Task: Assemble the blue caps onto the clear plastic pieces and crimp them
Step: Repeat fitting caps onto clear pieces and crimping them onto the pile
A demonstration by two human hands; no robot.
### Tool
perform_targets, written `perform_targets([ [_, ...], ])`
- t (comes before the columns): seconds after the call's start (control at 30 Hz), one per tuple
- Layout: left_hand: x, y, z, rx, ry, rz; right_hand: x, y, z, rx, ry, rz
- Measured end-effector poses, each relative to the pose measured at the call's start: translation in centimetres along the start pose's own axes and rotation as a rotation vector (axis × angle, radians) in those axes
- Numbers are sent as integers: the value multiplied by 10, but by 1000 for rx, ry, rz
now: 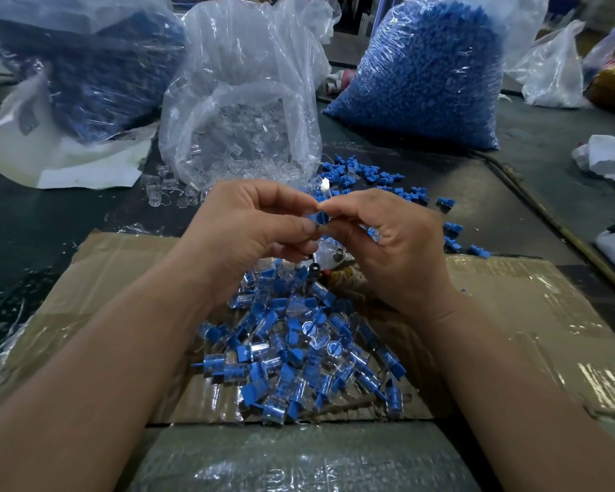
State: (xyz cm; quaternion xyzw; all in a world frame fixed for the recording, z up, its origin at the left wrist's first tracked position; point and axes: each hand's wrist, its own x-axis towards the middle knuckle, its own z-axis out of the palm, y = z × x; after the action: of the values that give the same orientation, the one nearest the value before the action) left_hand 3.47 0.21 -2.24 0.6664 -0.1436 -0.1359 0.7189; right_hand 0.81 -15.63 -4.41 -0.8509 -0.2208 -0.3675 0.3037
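Both hands meet above the pile of finished pieces (299, 349) on the cardboard box (512, 314). The left hand (249, 221) pinches a blue cap (318, 219) in its fingers (281, 204), and the right hand (380, 243) grips it from the other side. The clear piece is hidden between them. Pressed askew, the cap could seat crooked, or slip unnoticed into the finished pile.
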Motion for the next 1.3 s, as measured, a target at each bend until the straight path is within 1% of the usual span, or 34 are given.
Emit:
perform_targets([
  [0.2,1,-2,0,16,14,11,1,1,-1,-37,-6,-30],
  [0.47,2,-2,-1,58,19,19,1,-2,0,-11,-3,-49],
  [0.77,2,-4,0,104,9,58,2,-3,-1,-24,-32,-31],
  [0.83,2,-4,0,88,21,58,5,-3,-5,-22,-87,30],
  [0.97,5,-4,-5,16,108,69,7,7,-25,-31,-163,282],
  [1.03,6,-4,-7,-12,154,80,6,15,-35,-51,-192,369],
  [1.1,6,-3,-8,-30,178,82,5,19,-44,-35,-271,446],
  [1.13,6,-3,-8,-37,183,81,4,20,-47,-31,-355,493],
  [1.23,6,-2,-8,-52,202,78,4,20,-52,-101,-713,634],
  [1.3,6,-2,-9,-51,211,78,3,21,-53,-107,-829,688],
])
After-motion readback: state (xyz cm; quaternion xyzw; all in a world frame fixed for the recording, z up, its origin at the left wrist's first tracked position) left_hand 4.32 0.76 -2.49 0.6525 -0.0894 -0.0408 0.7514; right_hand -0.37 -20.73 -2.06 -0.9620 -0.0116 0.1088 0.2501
